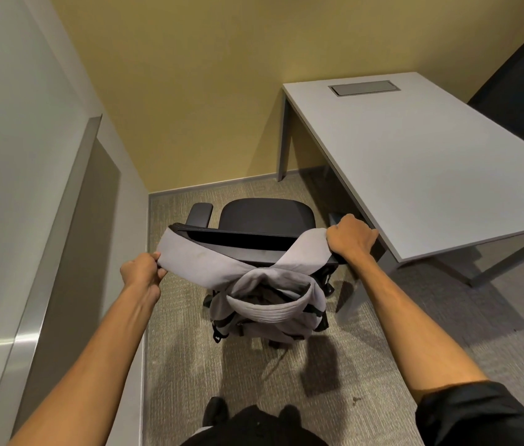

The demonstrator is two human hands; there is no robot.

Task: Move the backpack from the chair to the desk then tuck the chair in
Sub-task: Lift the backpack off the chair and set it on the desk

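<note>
The grey backpack (267, 304) hung off the rear of the black chair (263, 217), its two padded straps looped over the top edge of the backrest and its body dangling below and between the two hands. The left hand (141, 272) was closed on the outer end of the left strap (189, 262), fingers curled round the soft padding; the right hand (350, 235) was closed over the right strap (305, 249) where it crossed the backrest corner, though whether it gripped strap alone or strap and backrest together could not be told. The desk (431, 162) stood just beyond and right of the right hand, its top bare but for a flush cover plate (364, 88). The bag looked soft and slack, its open top sagging, so it would likely swing and fold once freed; its weight could not be judged. The straps seemed a fair hold for unhooking it from the backrest, lifting both together, after which a hand under the body might steady it toward the desk.
</note>
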